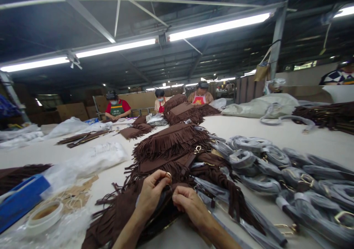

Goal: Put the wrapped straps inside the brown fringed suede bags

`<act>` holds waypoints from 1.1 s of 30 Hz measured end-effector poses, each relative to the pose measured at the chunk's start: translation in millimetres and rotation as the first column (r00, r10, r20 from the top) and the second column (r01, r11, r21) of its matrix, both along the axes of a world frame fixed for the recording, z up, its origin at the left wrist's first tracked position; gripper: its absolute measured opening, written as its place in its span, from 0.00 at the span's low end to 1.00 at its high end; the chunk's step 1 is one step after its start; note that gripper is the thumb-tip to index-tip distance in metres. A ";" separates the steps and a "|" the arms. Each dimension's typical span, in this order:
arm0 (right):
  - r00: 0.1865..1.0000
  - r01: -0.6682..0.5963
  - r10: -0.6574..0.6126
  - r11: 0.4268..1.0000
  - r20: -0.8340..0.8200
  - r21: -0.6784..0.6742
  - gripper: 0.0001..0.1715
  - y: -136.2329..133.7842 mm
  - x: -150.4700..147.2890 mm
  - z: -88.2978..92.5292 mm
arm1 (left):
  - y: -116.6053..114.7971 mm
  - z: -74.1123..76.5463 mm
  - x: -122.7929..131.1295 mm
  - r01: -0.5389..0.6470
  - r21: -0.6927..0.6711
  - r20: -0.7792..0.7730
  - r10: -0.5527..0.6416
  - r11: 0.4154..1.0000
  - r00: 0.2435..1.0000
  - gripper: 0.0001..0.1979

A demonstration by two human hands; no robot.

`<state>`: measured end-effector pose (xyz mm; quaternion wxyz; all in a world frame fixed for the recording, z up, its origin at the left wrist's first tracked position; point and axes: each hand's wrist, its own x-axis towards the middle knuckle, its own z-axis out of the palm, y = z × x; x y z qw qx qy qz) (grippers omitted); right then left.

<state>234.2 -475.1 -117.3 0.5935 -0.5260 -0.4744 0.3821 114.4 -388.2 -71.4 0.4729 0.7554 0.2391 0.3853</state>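
Observation:
My left hand [153, 190] pinches a small gold ring [168, 176] between thumb and fingertips, above a brown fringed bag [110, 215]. Just to its right, my right hand [186, 201] has its thumb and fingers pressed together; what they hold, if anything, is too small to name. Both hands are close together but apart, over the dark opening of the bag, which has a gold edge. More brown fringed bags [171, 140] lie piled beyond my hands.
Plastic-wrapped straps [265, 164] with gold buckles cover the table's right side. At the left are a tape roll [44, 215], a blue holder [23, 201] and clear plastic bags [85, 160]. People [117, 108] sit across the table.

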 end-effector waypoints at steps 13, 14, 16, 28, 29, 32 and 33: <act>1.000 -0.020 0.019 0.999 0.015 0.039 0.11 1.8 -0.1 -5.9 | 3.6 4.3 -15.5 0.224 -0.020 -0.108 -0.225 0.974 0.968 0.10; 1.000 -0.016 0.015 0.999 0.026 0.037 0.11 1.3 -0.8 -5.6 | 6.6 3.6 -17.5 0.218 -0.068 -0.114 -0.225 0.974 0.968 0.11; 0.999 -0.009 0.007 0.999 0.049 0.032 0.13 -0.1 -2.3 -4.2 | 11.9 0.9 -19.8 0.197 -0.122 -0.143 -0.214 0.973 0.966 0.13; 0.990 -0.005 0.008 1.000 0.140 -0.018 0.14 -8.2 2.0 3.8 | 5.5 -9.2 -18.9 0.134 0.306 -0.247 -0.057 0.943 0.967 0.09; 0.990 0.000 0.001 1.000 0.142 -0.008 0.14 -9.5 3.9 5.0 | 6.8 -10.7 -19.8 0.138 0.355 -0.273 -0.038 0.925 0.961 0.09; 0.996 0.010 -0.011 1.000 0.093 0.015 0.13 -14.3 10.7 10.1 | 11.3 -12.7 -23.5 0.157 0.504 -0.344 0.031 0.849 0.938 0.11; 0.999 0.006 -0.006 1.000 0.037 0.013 0.14 -15.8 13.1 11.7 | 11.9 -11.7 -24.8 0.154 0.549 -0.364 0.069 0.822 0.929 0.11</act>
